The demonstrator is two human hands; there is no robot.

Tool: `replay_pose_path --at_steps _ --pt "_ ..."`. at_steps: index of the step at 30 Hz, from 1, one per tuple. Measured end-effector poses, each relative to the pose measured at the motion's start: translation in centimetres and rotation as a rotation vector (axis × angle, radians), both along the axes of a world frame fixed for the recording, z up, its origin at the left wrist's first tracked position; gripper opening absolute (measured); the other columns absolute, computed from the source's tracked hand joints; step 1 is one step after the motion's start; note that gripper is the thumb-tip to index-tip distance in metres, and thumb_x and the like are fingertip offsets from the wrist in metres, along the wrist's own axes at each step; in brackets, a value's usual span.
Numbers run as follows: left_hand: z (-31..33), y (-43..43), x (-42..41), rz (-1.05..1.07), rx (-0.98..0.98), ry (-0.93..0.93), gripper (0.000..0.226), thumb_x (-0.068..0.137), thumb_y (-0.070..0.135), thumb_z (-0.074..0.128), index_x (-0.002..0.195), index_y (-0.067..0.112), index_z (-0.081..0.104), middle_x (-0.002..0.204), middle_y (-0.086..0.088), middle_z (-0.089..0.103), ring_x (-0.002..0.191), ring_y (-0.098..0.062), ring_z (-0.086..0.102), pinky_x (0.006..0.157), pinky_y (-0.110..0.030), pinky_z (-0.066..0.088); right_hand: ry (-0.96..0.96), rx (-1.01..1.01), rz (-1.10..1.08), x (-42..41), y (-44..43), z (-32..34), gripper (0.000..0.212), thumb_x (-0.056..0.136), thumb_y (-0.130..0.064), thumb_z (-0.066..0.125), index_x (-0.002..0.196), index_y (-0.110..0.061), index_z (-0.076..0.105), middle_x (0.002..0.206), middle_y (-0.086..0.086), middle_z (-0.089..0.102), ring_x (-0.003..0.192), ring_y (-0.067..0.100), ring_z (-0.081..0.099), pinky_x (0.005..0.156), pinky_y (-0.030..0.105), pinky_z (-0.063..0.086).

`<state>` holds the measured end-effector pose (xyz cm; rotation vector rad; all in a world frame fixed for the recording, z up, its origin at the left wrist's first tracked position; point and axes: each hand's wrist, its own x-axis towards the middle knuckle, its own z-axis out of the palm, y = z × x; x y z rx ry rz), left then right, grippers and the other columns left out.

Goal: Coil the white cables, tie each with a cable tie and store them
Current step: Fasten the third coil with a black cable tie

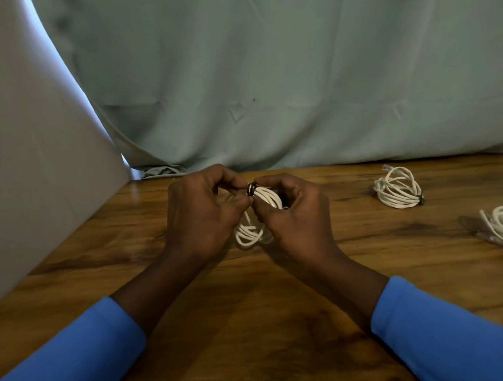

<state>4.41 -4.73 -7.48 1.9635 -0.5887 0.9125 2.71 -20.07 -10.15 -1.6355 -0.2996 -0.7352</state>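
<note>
Pinching a coiled white cable between them, left hand and right hand fingers close on it.

A single head-worn wide-angle view looks forward and down from the person's own position, close over the near edge of the wooden table. It faces the far curtain, with both forearms entering from the bottom corners and straight edges bowed by the lens.
</note>
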Motion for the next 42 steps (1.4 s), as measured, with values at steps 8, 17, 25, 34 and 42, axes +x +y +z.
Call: replay_pose_path --at_steps 8,17,25,34,42 --pt "0.5 -0.2 -0.3 0.094 0.108 -0.001 0.012 0.076 0.023 0.081 0.088 0.027 0.080 0.075 0.016 0.071 0.060 0.014 0.052 0.059 -0.007 0.030 -0.027 -0.002 -0.068 -0.4 0.3 0.2 0.021 0.084 -0.007 0.081 0.102 -0.018 0.080 0.088 -0.011 0.078 0.079 0.003 0.074 0.066 0.018 0.057" --pt "0.5 -0.3 -0.1 0.091 0.012 0.163 0.015 0.073 0.016 0.087 0.074 0.028 0.077 0.068 0.014 0.072 0.058 0.007 0.061 0.055 -0.008 0.039 -0.040 -0.107 -0.079 -0.2 0.3 0.2 0.022 0.084 -0.006 0.081 0.103 -0.017 0.081 0.089 -0.013 0.077 0.080 0.000 0.072 0.065 0.011 0.051" --pt "0.7 -0.3 0.1 0.071 -0.017 0.226 0.022 0.074 0.014 0.088 0.066 0.030 0.074 0.066 0.013 0.072 0.061 0.002 0.068 0.058 -0.017 0.050 -0.094 -0.142 -0.099 -0.4 0.4 0.3 0.022 0.084 -0.006 0.081 0.102 -0.019 0.081 0.088 -0.016 0.076 0.080 -0.001 0.072 0.067 0.010 0.051" --pt "0.5 0.4 -0.4 0.110 0.164 0.112 0.021 0.073 0.010 0.082 0.077 0.026 0.069 0.072 0.013 0.069 0.063 0.011 0.056 0.054 -0.006 0.035 0.003 -0.208 -0.009 0.1 -0.1 0.2 0.025 0.085 -0.005 0.079 0.107 -0.017 0.080 0.095 -0.010 0.078 0.085 0.004 0.074 0.071 0.018 0.056" --pt "0.1 1.1 -0.3 0.044 0.320 -0.124 0.022 0.082 0.012 0.080 0.090 0.026 0.066 0.073 0.029 0.049 0.072 0.015 0.047 0.064 -0.009 0.028 0.034 -0.125 0.144 0.7 -1.3 0.4 0.022 0.089 0.002 0.074 0.104 -0.013 0.079 0.095 -0.002 0.080 0.087 0.014 0.076 0.074 0.029 0.060"
